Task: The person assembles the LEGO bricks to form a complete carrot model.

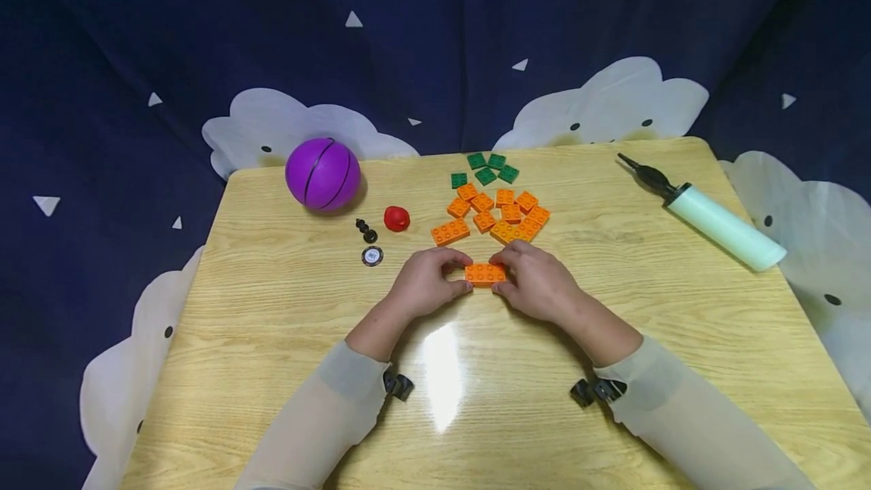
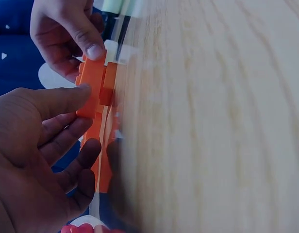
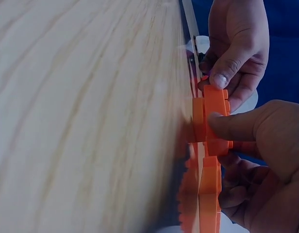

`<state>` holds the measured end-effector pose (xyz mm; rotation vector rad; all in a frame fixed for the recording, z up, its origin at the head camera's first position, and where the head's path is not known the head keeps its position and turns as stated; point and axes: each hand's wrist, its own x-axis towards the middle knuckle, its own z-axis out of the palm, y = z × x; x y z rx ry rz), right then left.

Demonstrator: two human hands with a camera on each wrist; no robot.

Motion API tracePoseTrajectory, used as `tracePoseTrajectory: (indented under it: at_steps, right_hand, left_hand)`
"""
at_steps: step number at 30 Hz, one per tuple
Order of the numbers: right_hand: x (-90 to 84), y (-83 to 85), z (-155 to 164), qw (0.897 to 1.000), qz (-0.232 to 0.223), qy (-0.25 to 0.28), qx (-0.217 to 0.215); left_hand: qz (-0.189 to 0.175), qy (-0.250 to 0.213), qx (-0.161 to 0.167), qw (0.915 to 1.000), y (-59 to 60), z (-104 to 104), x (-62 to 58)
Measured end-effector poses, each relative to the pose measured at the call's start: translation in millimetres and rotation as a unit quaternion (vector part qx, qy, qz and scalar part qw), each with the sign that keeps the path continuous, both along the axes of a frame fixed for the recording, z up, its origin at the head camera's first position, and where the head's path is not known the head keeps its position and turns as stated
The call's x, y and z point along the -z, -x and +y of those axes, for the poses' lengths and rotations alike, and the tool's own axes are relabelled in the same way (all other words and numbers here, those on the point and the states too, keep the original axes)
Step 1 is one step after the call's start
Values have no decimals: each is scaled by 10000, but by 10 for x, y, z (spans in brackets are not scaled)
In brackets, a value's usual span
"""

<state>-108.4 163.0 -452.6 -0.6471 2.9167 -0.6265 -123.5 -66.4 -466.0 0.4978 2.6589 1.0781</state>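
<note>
Orange brick (image 1: 485, 273) on the worktop (image 1: 680, 324), just in front of the orange brick pile (image 1: 497, 214). Left hand (image 1: 425, 282) pinches its left end, right hand (image 1: 537, 282) its right end; fingers (image 3: 227, 63) and thumbs of both hands are clamped on the brick's edges.

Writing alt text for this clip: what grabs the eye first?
Both hands, left hand and right hand, pinch one orange studded brick between them at the middle of the wooden table. Just behind it lies a pile of orange bricks topped by a few green bricks. A purple ball sits at the far left corner, a pale green hand pump at the far right.
</note>
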Motion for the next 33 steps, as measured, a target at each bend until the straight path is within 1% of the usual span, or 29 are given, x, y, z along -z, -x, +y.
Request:
tracePoseTrajectory:
  at_steps: [4, 11, 17, 21, 25, 33]
  right_hand:
    - [6, 18, 0, 10000, -41, 20, -25]
    - [28, 46, 16, 9998, -158, 115, -71]
    - [23, 65, 87, 9989, -426, 171, -65]
    - [10, 94, 158, 9985, -511, 196, -16]
    - [1, 134, 221, 9987, -434, 244, 91]
    - [5, 233, 282, 9986, -127, 319, 392]
  left_hand:
    - [-13, -3, -54, 10000, -7, 4, 3]
    - [-168, -141, -192, 9996, -9, 7, 32]
    - [-145, -232, -80, 9996, -2, 12, 44]
    - [-157, -279, -75, 9995, -4, 10, 36]
    - [-208, -293, -75, 9993, -10, 8, 40]
    - [-168, -334, -92, 9993, -7, 12, 50]
